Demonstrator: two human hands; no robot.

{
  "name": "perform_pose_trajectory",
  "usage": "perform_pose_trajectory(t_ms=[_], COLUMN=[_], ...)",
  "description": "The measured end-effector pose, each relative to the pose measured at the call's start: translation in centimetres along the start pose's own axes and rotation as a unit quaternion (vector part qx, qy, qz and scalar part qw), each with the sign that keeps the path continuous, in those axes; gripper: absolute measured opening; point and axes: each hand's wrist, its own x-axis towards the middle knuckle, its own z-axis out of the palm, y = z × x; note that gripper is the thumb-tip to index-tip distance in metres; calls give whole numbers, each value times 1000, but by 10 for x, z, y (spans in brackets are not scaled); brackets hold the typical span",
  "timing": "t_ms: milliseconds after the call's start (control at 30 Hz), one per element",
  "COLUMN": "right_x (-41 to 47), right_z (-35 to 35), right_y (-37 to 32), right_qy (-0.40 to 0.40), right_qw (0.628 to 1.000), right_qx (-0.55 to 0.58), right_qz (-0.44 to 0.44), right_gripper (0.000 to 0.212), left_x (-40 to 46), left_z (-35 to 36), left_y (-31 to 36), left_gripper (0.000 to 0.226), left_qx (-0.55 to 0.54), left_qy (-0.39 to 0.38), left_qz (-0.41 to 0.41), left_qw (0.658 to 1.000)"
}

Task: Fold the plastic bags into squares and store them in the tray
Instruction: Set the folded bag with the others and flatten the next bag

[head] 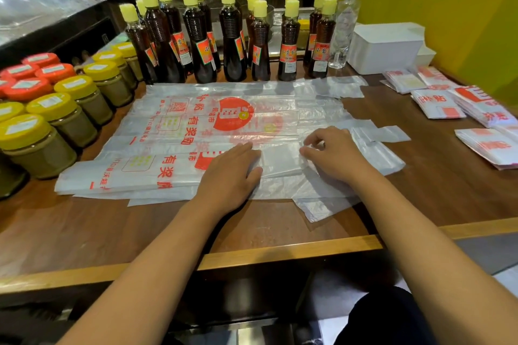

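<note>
A: Where are the bags lying?

B: A stack of translucent white plastic bags with red printing (196, 131) is spread flat on the brown wooden counter (140, 232), in the middle, handles pointing right.

A: And the hands?

B: The left hand (229, 173) lies flat, fingers straight, pressing the near edge of the top bag. The right hand (333, 154) sits just beside it on the right, fingers curled, thumb and fingertips pinching a fold of the clear plastic.

A: Any bags already folded?

B: Several folded white-and-red plastic squares (459, 103) lie in small piles on the right side of the counter, well apart from the stack.

A: And the tray?

B: A white rectangular plastic tray (386, 49) stands at the far right, against the yellow wall (462, 22), just beyond the folded squares. Whether anything lies in it I cannot tell.

A: What else is around?

B: Dark glass bottles with yellow caps (232, 33) stand in a row along the far edge of the stack. One clear plastic bottle (344, 28) stands between them and the tray. Jars with yellow lids (70, 112) and jars with orange lids (30, 75) crowd the left side.
</note>
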Motion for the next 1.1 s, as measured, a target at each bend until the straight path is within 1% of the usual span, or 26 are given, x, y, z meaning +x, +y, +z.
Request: perform_pose_trajectory(t_ms=[100,200,267,367,433,533,600,733,800,867,967,1033,1100], right_x=[-6,-9,-10,-13,-13,-12,-11,-12,-14,-15,-14,-12,-11], right_z=[0,-1,0,1,1,2,4,7,10,13,7,-4,-11], right_y=[-2,-8,-12,-19,-26,-40,-47,-48,-49,-49,-46,-45,-45], right_qy=[-19,-37,-34,-26,-30,-18,-13,-11,-8,15,50,52,43], right_qw=[1000,999,999,999,999,998,998,999,997,996,998,998,998], right_qx=[-13,-17,-31,-41,-16,59,57,7,47,67,37,28,43], right_qz=[17,13,3,-18,-30,-31,-17,37,57,51,23,16,11], right_gripper=[20,29,34,31,26,21,19,23,21,15,13,10,10], left_x=[0,-1,0,-1,-2,0,0,1,2,1,-5,-10,-14], left_z=[-1,-1,0,-2,-3,-4,-3,1,1,-1,-4,-4,-2], left_y=[1,1,1,3,4,5,4,1,0,1,4,4,4], left_gripper=[46,46,46,43,40,35,30,47,53,55,50,50,47], left_qx=[-11,-15,-7,0,-5,-15,-26,-55,-69,-52,11,39,55], left_qy=[-1,0,4,7,9,18,31,44,55,60,68,58,33], left_qz=[-5,-7,-7,0,-2,-13,-23,-46,-46,-32,20,50,78], left_qw=[1000,1000,1000,1000,1000,1000,999,996,995,996,997,996,995])
